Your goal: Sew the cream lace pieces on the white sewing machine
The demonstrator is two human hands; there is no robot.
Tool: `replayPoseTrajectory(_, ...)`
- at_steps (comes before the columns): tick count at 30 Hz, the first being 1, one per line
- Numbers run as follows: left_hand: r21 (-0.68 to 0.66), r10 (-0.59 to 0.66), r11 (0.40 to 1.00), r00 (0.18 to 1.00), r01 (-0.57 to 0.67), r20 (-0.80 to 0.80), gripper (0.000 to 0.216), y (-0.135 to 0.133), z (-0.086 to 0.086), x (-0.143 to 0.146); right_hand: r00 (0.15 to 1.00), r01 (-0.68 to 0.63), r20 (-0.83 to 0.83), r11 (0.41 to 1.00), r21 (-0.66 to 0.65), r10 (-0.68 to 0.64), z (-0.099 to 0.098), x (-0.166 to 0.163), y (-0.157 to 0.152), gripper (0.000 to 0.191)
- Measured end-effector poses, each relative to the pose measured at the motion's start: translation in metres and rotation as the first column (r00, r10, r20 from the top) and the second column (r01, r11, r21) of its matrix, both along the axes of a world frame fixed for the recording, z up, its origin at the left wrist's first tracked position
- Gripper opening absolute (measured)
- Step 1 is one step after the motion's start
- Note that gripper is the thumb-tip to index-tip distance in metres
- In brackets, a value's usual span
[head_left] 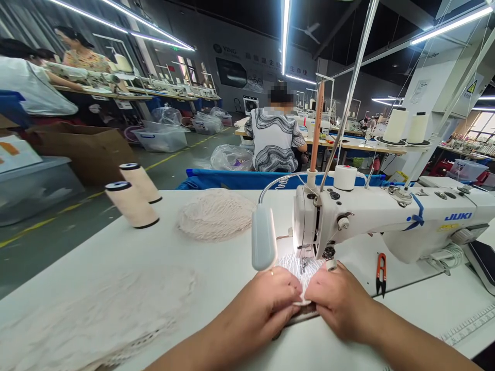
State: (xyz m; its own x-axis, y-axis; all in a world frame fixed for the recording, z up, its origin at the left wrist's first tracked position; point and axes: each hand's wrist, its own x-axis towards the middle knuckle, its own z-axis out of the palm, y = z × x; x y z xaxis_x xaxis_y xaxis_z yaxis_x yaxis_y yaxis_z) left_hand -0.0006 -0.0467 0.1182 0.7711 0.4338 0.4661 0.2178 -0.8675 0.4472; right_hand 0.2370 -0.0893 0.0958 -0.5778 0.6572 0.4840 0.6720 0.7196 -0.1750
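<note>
My left hand (pixel 266 301) and my right hand (pixel 338 301) are side by side at the front of the white sewing table (pixel 127 257). Both pinch a small piece of white lace fabric (pixel 299 268) that lies under the needle of the white JUKI sewing machine (pixel 386 216). The fingers of each hand are curled and pressed onto the fabric's near edge. A grey gooseneck lamp (pixel 264 242) hangs just left of the needle and lights the fabric. A ring shows on my left hand.
Two cream thread cones (pixel 133 198) stand at the table's left. A pile of cream lace (pixel 216 214) lies behind the lamp, more lace (pixel 96 314) at the front left. Orange thread snips (pixel 381 273) lie right of my hands. A person in a striped top (pixel 274 136) sits ahead.
</note>
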Motion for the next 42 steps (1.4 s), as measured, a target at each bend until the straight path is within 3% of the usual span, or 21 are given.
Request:
replayPoseTrajectory(7, 0.196, 0.050, 0.978, 0.994, -0.068, 0.095, 0.030, -0.009, -0.029, -0.002, 0.998, 0.005, 0.069, 1.000, 0.028, -0.007, 0.005, 0.004, -0.010, 0.017)
replayPoseTrajectory(11, 0.261, 0.101, 0.957, 0.989, -0.127, 0.110, 0.035, -0.005, -0.035, 0.000, 0.993, 0.042, 0.111, 0.999, -0.006, -0.041, 0.006, 0.004, -0.007, 0.018)
replayPoseTrajectory(17, 0.312, 0.168, 0.930, 0.981, -0.191, 0.099, 0.039, 0.001, -0.032, 0.000, 0.989, 0.094, 0.116, 0.995, -0.018, -0.091, 0.000, 0.004, 0.000, 0.026)
replayPoseTrajectory(29, 0.357, 0.118, 0.923, 0.989, -0.142, 0.087, 0.037, 0.004, -0.044, 0.000, 0.991, 0.073, 0.116, 0.997, -0.020, -0.070, 0.000, 0.004, -0.002, 0.023)
replayPoseTrajectory(37, 0.352, 0.154, 0.921, 0.986, -0.168, 0.068, 0.033, 0.006, -0.032, 0.000, 0.985, 0.124, 0.131, 0.990, -0.070, -0.115, -0.002, 0.003, 0.002, 0.028)
replayPoseTrajectory(42, 0.344, 0.143, 0.928, 0.989, -0.144, 0.030, 0.028, 0.009, -0.024, 0.003, 0.985, 0.144, 0.097, 0.989, -0.033, -0.140, -0.003, 0.003, 0.006, 0.033)
